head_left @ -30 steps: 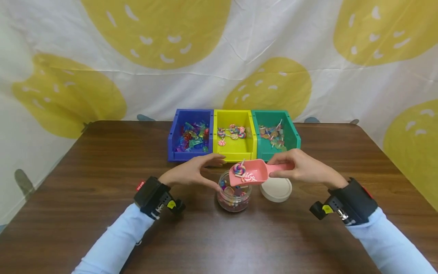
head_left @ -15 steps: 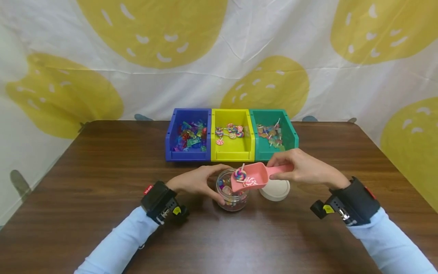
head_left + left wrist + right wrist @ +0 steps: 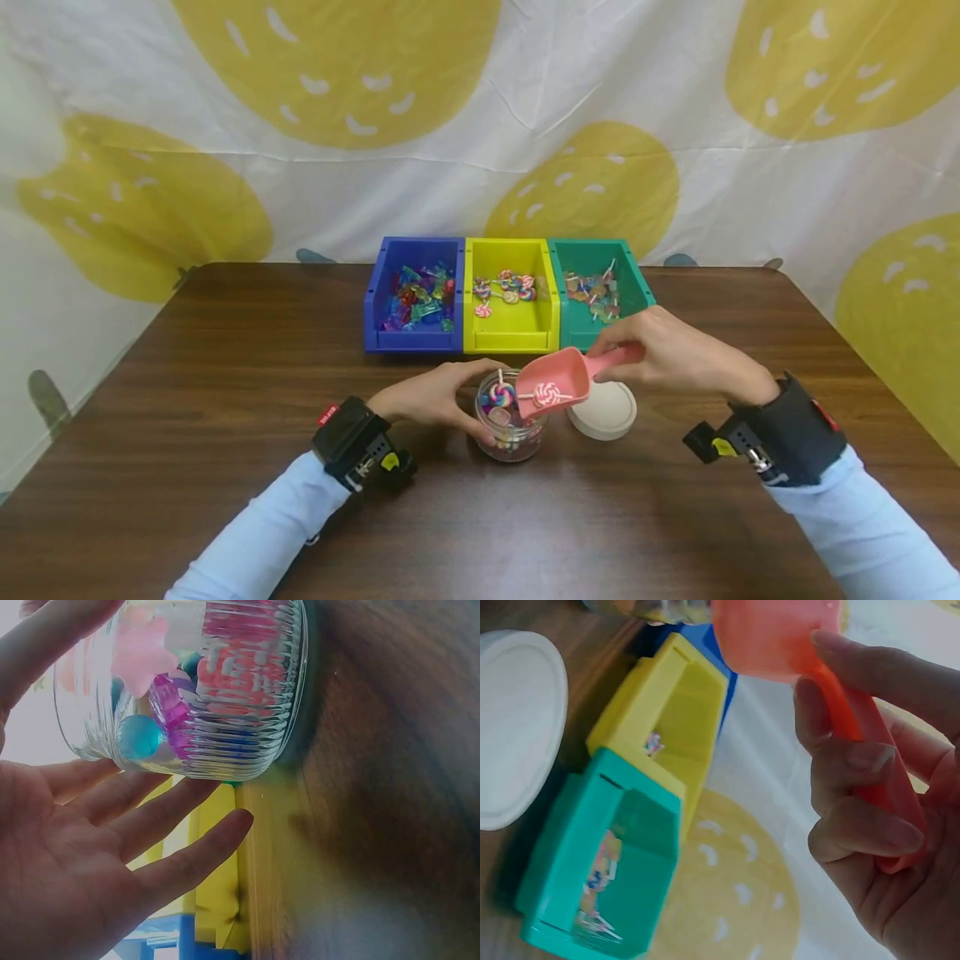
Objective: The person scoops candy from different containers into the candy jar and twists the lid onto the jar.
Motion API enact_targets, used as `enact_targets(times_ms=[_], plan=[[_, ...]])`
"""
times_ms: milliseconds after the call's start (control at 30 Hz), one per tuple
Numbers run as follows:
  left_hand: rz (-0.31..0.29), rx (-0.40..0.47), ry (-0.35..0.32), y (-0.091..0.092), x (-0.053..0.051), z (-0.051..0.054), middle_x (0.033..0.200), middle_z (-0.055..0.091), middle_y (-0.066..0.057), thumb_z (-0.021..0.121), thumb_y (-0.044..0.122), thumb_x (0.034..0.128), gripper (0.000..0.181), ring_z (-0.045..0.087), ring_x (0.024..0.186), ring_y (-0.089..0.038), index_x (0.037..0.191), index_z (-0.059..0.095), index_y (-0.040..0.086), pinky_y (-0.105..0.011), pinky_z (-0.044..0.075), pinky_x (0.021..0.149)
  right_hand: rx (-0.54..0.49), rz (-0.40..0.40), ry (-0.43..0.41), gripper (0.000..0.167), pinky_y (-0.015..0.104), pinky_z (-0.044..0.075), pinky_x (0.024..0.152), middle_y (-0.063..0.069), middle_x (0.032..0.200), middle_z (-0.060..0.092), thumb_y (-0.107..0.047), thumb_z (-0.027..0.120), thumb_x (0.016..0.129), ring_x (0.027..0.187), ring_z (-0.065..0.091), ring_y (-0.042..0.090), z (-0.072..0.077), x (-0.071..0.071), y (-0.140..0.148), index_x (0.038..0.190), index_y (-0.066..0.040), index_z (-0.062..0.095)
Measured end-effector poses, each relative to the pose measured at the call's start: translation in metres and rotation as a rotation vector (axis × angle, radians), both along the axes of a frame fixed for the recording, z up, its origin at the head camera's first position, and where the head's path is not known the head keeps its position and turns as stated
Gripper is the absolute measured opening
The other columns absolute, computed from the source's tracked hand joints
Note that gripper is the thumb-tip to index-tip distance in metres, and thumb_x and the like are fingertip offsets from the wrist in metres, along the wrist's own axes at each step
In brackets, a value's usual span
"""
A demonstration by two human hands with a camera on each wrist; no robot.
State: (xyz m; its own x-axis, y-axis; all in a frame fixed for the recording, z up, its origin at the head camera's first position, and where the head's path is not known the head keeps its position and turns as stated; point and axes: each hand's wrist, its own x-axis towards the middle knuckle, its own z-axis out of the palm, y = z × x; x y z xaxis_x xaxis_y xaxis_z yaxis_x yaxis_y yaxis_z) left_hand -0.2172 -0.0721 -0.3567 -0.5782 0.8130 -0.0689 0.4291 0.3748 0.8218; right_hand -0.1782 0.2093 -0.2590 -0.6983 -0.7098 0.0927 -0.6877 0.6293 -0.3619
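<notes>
My right hand [image 3: 648, 354] grips the handle of a pink scoop [image 3: 558, 371], which tilts down to the left over a clear glass jar [image 3: 508, 450]. A red-and-white swirl lollipop [image 3: 547, 394] lies in the scoop. At the jar's mouth is a rainbow swirl lollipop [image 3: 502, 393], on top of the colourful pieces inside. My left hand [image 3: 438, 396] holds the jar from the left, thumb in front and fingers behind. In the left wrist view, the palm [image 3: 60, 855] and fingers lie along the ribbed jar [image 3: 240, 697]. The right wrist view has fingers wrapped round the scoop handle [image 3: 889, 787].
A white lid [image 3: 602, 411] lies on the wooden table [image 3: 300, 333], right of the jar. Behind stand a blue bin [image 3: 415, 342] with clear coloured pieces, a yellow bin [image 3: 512, 342] with swirl lollipops and a green bin [image 3: 581, 335] with small stick candies.
My left hand has moved in and taken hold of the jar. The scoop has tilted further, and the rainbow lollipop has slid from it into the jar's mouth.
</notes>
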Motion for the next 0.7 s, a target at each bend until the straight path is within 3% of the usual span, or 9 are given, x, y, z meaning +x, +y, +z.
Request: enact_targets(times_ms=[233, 367, 467, 700], plan=[[-0.010, 0.008, -0.001, 0.000, -0.001, -0.001, 0.132, 0.042, -0.006, 0.072, 0.029, 0.0742, 0.074, 0.034, 0.126, -0.024, 0.134, 0.033, 0.011, -0.044, 0.033, 0.100, 0.019, 0.053, 0.185, 0.012, 0.019, 0.040, 0.050, -0.009, 0.066, 0.056, -0.011, 0.074, 0.071, 0.057, 0.044, 0.004, 0.012, 0.004, -0.008, 0.081, -0.011, 0.068], [-0.008, 0.006, -0.006, -0.001, 0.000, 0.000, 0.132, 0.043, -0.006, 0.072, 0.028, 0.0739, 0.074, 0.035, 0.126, -0.024, 0.134, 0.033, 0.011, -0.044, 0.033, 0.100, 0.038, 0.038, 0.280, 0.014, 0.019, 0.039, 0.050, -0.009, 0.064, 0.055, -0.009, 0.076, 0.068, 0.055, 0.043, 0.004, 0.016, 0.007, -0.011, 0.079, -0.012, 0.068], [-0.013, 0.007, 0.005, 0.000, 0.000, 0.001, 0.131, 0.044, -0.005, 0.072, 0.029, 0.0736, 0.074, 0.035, 0.126, -0.024, 0.134, 0.033, 0.011, -0.044, 0.032, 0.100, 0.043, 0.014, 0.278, 0.015, 0.020, 0.040, 0.051, -0.007, 0.067, 0.057, -0.009, 0.076, 0.068, 0.057, 0.044, 0.006, 0.017, 0.008, -0.012, 0.081, -0.010, 0.068], [-0.008, -0.012, 0.025, 0.000, -0.001, 0.000, 0.133, 0.042, -0.005, 0.073, 0.031, 0.0730, 0.076, 0.034, 0.126, -0.022, 0.135, 0.033, 0.012, -0.044, 0.031, 0.101, 0.015, -0.028, 0.157, 0.012, 0.019, 0.032, 0.046, -0.006, 0.063, 0.049, -0.011, 0.072, 0.074, 0.053, 0.037, 0.005, 0.009, 0.005, -0.013, 0.084, -0.007, 0.066]])
